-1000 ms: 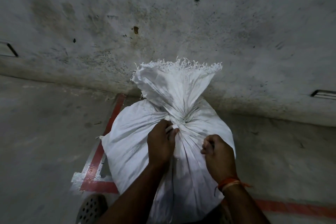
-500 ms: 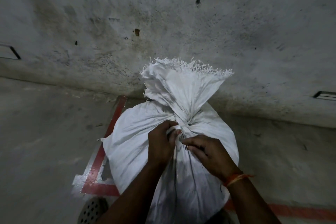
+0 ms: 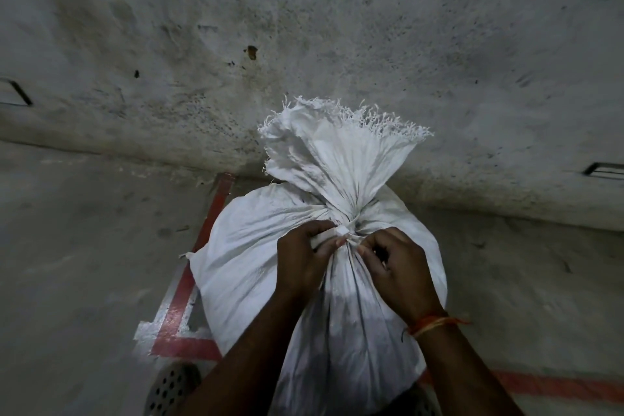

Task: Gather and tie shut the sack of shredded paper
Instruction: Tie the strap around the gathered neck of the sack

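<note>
A white woven-cloth sack, matt, creased, with a frayed thready top edge. Rough, stained grey concrete wall and floor. Worn red painted floor line. Perforated metal drain cover.

Wall close behind sack

Probably a warehouse or utility space: stained concrete wall, bare floor, red floor marking, perforated drain cover.

Dim, stained concrete wall, grey floor with red line.
</note>
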A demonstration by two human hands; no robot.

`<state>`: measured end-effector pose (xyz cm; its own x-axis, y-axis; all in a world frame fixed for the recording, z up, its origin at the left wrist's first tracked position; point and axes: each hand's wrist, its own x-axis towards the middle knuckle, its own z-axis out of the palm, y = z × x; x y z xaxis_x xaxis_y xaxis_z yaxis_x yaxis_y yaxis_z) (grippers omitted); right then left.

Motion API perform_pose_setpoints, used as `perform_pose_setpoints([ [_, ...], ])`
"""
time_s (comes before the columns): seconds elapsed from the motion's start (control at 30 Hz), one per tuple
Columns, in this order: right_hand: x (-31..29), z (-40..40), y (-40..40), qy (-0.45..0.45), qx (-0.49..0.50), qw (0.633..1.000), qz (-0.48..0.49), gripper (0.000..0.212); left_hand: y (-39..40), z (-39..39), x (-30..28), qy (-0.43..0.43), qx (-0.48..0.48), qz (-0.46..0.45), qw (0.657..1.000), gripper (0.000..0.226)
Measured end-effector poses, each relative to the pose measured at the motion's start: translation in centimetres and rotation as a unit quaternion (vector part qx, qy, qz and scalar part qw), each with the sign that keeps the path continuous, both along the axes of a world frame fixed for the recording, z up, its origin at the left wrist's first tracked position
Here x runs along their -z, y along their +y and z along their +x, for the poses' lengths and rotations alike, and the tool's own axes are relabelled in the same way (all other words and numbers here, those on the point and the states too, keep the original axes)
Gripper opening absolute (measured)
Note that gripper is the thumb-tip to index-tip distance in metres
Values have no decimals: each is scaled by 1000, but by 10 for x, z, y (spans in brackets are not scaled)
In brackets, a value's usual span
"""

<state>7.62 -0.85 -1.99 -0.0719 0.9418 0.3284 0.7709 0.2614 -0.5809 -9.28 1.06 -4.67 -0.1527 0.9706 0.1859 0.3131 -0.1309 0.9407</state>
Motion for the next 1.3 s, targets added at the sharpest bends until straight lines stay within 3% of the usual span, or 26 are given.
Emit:
perform_pose_setpoints([
  [0.87,2,-15,2,47,16,999,-11,3,-1,-8,-7,20,12,13,1000,16],
  [0.97,5,-22,2,18,51,998,12,4,-1,-9,-6,23,14,11,1000,21],
  [1.3,5,-34,10,97,76,992,-2,10,0,-13,-5,24,19,12,999,17],
])
